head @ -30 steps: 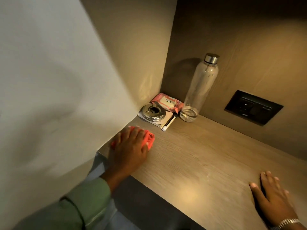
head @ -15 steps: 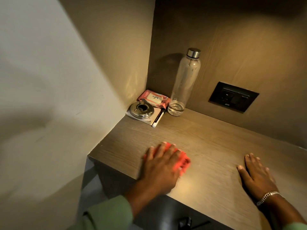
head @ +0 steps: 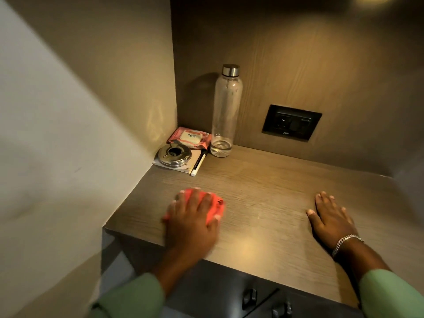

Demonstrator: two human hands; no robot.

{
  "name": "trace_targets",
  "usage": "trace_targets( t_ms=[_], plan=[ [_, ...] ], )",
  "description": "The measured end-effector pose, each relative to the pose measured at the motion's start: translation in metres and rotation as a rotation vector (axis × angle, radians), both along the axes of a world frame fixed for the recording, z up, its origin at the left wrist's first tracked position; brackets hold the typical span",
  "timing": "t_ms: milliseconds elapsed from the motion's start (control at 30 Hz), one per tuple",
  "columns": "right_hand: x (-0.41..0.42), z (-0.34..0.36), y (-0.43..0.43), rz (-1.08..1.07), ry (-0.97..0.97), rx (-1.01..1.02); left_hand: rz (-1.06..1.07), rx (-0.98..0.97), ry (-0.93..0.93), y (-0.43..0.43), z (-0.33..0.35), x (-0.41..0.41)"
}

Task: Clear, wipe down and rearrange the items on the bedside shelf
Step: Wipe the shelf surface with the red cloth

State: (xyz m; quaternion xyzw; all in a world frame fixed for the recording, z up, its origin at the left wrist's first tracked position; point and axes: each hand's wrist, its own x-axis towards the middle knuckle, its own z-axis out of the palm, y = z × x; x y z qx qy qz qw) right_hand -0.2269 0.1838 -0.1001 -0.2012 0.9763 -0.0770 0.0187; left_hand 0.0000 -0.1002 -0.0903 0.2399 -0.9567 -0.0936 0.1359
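1. Wood-grain bedside shelf (head: 263,193): brown laminate top set into a corner, with a pale wall on the left and a matching wood-grain back panel behind. Bare across its middle; dark drawer fronts with handles show below the front edge.
2. Metal ashtray (head: 174,155): round, silver, in the back left corner, sitting on top of a white notepad (head: 183,168) that lies flat against the left wall.
3. Wet-wipes pack (head: 189,138): pink with a white flap, flat in the corner behind the ashtray, touching the base of the bottle.
4. Pen (head: 198,163): black barrel with a white cap end, lying along the right edge of the notepad, pointing towards the front.
5. Left hand (head: 191,222): palm down near the front left of the shelf, fingers spread flat and pressing on the cloth rather than curled around it; blurred at the edges. Green sleeve at the wrist.
6. Red cloth (head: 214,206): bunched under the left hand, showing past the fingertips and on the right side, in contact with the shelf top.
7. Glass bottle (head: 226,113): tall, clear, with a steel cap, upright against the back panel just right of the wipes pack; a little water sits in the bottom.
8. Socket plate (head: 291,122): black, rectangular, mounted in the back panel to the right of the bottle.
9. Right hand (head: 330,220): flat on the shelf well apart from the cloth, palm down, fingers extended and slightly spread, holding nothing. Silver chain bracelet (head: 346,243) at the wrist, green sleeve below.
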Motion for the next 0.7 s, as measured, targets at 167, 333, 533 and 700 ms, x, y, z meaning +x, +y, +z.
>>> trace_targets(
  t_ms=[167, 333, 533, 700],
  plan=[
    [-0.003, 0.014, 0.001, -0.005, -0.160, -0.170, -0.420, 0.094, -0.091, 0.136, 0.008, -0.054],
    [0.027, 0.055, 0.038, -0.054, -0.290, -0.591, -0.548, 0.350, -0.010, 0.195, 0.012, -0.053],
    [0.132, 0.065, 0.099, 0.061, -0.233, -0.627, -0.197, 0.429, -0.118, 0.217, 0.030, -0.062],
    [0.156, 0.043, 0.185, -0.231, -0.139, -0.879, -0.500, 0.803, 0.115, 0.315, 0.041, -0.069]
  ],
)
